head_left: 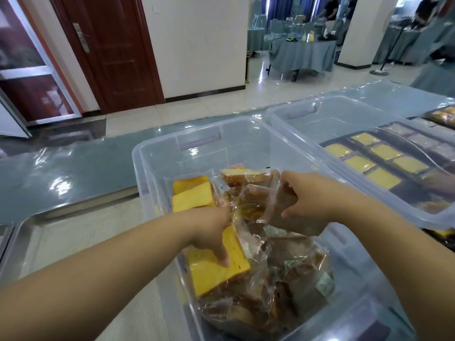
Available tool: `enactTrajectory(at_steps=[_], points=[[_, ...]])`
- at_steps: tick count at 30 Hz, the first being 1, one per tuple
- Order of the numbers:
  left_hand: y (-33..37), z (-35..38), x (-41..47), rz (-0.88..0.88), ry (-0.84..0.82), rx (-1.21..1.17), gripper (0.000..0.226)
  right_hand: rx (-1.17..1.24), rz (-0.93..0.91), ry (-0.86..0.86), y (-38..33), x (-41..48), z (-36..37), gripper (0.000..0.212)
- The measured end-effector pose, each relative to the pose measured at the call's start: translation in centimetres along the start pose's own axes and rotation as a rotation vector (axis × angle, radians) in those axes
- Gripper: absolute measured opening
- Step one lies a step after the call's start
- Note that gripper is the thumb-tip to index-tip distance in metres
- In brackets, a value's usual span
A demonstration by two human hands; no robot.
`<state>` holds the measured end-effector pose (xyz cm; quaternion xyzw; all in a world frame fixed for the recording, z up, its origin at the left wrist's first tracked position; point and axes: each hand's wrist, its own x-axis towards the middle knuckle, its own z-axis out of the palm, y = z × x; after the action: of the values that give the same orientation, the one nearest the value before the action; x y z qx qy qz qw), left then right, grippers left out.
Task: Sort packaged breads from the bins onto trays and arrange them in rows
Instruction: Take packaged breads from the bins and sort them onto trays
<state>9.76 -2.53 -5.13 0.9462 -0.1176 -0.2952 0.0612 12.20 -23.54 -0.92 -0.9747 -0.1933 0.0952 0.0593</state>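
A clear plastic bin (172,148) in front of me holds several packaged breads, yellow and brown. My left hand (211,230) grips a yellow packaged bread (216,264) inside the bin, thumb pressed on its top face. My right hand (305,193) grips a brown packaged bread (283,205) beside it. Two more yellow slices (192,195) lie at the bin's far left. A dark tray (413,193) to the right carries rows of yellow packaged breads (384,166), seen through a second clear bin (307,112).
A steel tray with a pale liner (86,237) lies left of the bin. The table (73,168) is covered in glossy blue-grey plastic. A brown door, white wall, and draped tables with people stand across the tiled floor.
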Motion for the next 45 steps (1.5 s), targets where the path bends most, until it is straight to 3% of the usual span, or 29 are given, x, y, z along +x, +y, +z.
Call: enactTrajectory(at_steps=[5, 9, 18, 21, 26, 30, 33, 38, 41, 45], points=[[-1.5, -2.1, 0.1, -0.044, 0.253, -0.186, 0.062, -0.126, -0.042, -0.067, -0.7, 1.1, -0.3, 0.026], [-3.5, -4.3, 1.2, -0.108, 0.36, -0.119, 0.063, -0.186, -0.064, -0.086, -1.4, 2.9, -0.6, 0.023], [-6.2, -5.8, 5.1, -0.203, 0.059, -0.061, 0.083, -0.173, -0.098, -0.009, -0.7, 5.3, 2.0, 0.028], [-6.3, -5.4, 5.9, -0.239, -0.053, -0.083, 0.099, -0.108, -0.083, -0.063, -0.5, 5.4, 2.4, 0.042], [-6.5, -5.0, 6.3, -0.273, -0.062, 0.002, 0.107, -0.044, -0.071, -0.11, -0.7, 5.3, 2.9, 0.044], [-6.2, -4.8, 5.6, -0.266, 0.091, 0.098, 0.105, -0.089, -0.065, -0.053, -0.6, 5.2, 3.4, 0.05], [-6.1, -4.8, 4.8, -0.222, 0.168, -0.02, 0.092, -0.121, -0.06, -0.035, -0.3, 5.5, 4.0, 0.061], [-5.7, -4.8, 3.3, -0.136, 0.336, -0.186, 0.065, -0.17, -0.085, 0.088, -0.4, 5.9, 4.1, 0.036], [-5.3, -5.2, 2.1, -0.087, 0.514, -0.251, 0.053, -0.028, 0.021, 0.137, -0.1, 6.0, 3.0, 0.023], [-4.8, -5.7, -0.3, 0.018, 0.778, -0.452, 0.04, 0.349, 0.13, 0.175, 0.9, 5.9, 1.1, 0.029]])
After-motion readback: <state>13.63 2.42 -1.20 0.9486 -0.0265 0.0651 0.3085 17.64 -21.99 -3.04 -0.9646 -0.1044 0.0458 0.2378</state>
